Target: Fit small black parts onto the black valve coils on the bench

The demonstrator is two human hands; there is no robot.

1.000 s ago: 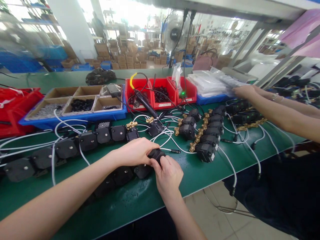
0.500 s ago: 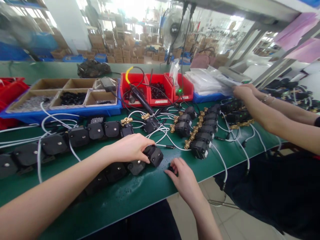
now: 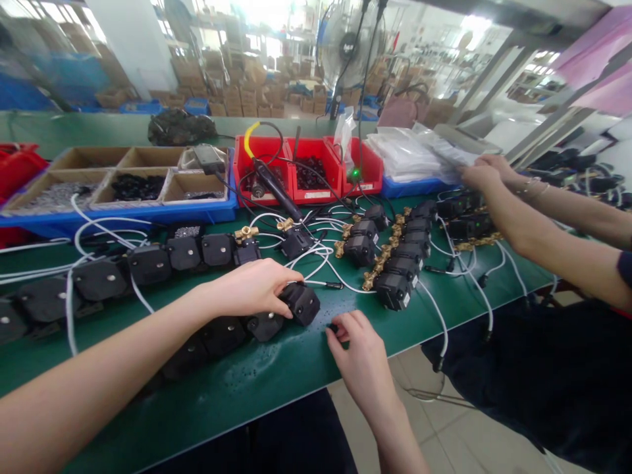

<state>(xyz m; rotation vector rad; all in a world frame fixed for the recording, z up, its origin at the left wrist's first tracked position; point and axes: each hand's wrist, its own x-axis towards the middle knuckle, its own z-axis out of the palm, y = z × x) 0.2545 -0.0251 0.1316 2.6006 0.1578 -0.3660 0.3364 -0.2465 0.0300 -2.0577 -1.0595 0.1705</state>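
Observation:
My left hand (image 3: 264,288) is closed on a black square housing (image 3: 303,304) at the right end of the front row. More black housings (image 3: 224,334) stand beside it, partly under my forearm. Just to the right, my right hand (image 3: 358,339) pinches a small black piece (image 3: 334,328) between thumb and fingers, a little above the table; its exact kind is too small to tell. Behind my left hand, a black unit with a brass fitting (image 3: 245,233) ends the back row of housings (image 3: 148,265).
A black screwdriver with a yellow hose (image 3: 276,187) leans by red bins (image 3: 316,196). A blue tray (image 3: 197,212) holds compartments of small parts. Brass-fitted black units (image 3: 402,263) and white cables lie right of centre. A co-worker's hands (image 3: 486,172) handle plastic bags (image 3: 409,155).
The fingers of my right hand have lifted and turned slightly, so the small black piece shows more at the fingertips. My left hand stays on the housing. The view has shifted slightly.

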